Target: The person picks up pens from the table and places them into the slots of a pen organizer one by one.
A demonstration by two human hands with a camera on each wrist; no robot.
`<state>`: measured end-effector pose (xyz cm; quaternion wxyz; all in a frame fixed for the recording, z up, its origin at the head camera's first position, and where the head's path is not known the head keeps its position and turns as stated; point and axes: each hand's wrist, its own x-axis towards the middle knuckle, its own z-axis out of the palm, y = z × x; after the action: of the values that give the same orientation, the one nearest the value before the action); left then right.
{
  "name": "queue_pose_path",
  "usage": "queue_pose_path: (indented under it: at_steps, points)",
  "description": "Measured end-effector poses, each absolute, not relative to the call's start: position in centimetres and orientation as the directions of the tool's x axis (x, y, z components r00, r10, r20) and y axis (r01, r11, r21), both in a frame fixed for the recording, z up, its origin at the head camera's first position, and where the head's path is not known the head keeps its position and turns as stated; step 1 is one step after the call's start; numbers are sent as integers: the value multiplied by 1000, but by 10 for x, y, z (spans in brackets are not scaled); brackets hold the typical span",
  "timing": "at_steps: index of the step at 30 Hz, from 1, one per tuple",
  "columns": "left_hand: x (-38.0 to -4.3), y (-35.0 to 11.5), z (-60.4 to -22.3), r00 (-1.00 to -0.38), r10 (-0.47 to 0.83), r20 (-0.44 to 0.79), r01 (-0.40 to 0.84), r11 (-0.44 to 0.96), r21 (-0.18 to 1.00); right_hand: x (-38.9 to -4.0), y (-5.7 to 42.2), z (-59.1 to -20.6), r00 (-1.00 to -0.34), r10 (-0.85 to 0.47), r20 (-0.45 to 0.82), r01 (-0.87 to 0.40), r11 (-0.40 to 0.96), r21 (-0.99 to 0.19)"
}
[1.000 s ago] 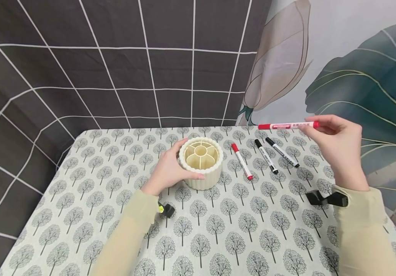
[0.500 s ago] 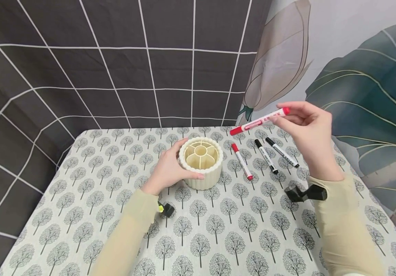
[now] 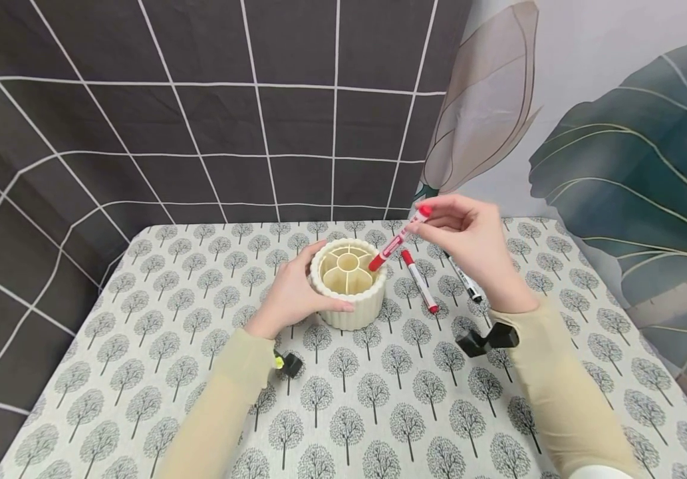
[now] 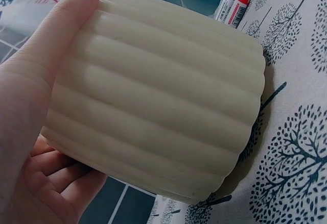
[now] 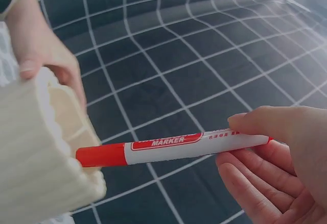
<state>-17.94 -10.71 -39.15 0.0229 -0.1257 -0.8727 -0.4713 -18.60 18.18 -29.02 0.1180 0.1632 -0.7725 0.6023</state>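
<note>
A cream, ribbed pen holder (image 3: 352, 313) with several compartments round a central one stands upright on the table. My left hand (image 3: 292, 289) grips its left side, thumb across the front and fingers round the back; the left wrist view shows the ribbed wall (image 4: 158, 91) close up. Between thumb and fingertips, my right hand (image 3: 469, 243) pinches a red marker (image 3: 400, 238) near its end. The marker slants down to the left, its red cap (image 5: 102, 155) at the holder's right rim. Whether the cap touches the rim I cannot tell.
Right of the holder lies another red marker (image 3: 419, 283) on the tree-print tablecloth (image 3: 349, 392). A black marker (image 3: 467, 283) lies beyond it, partly behind my right hand. A dark grid-patterned cloth (image 3: 199, 120) hangs behind the table.
My right hand has moved left with the red marker, which has tilted from level to cap-down at the holder's rim. A second black marker is now hidden. My left hand stays put.
</note>
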Motion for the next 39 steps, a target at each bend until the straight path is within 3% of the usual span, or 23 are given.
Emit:
queue_pose_path:
  at_steps: [18, 32, 39]
  points:
    - [-180, -108, -394, -965, 201, 166, 249, 527, 813, -197, 146, -335, -929, -261, 261, -335, 301, -893]
    - [-178, -109, -394, -964, 209, 162, 251, 526, 813, -195, 159, -337, -932, -230, 281, -347, 333, -877]
    - [-172, -115, -396, -967, 202, 153, 238, 513, 825, -196, 186, -343, -954, -170, 249, -299, 436, -849]
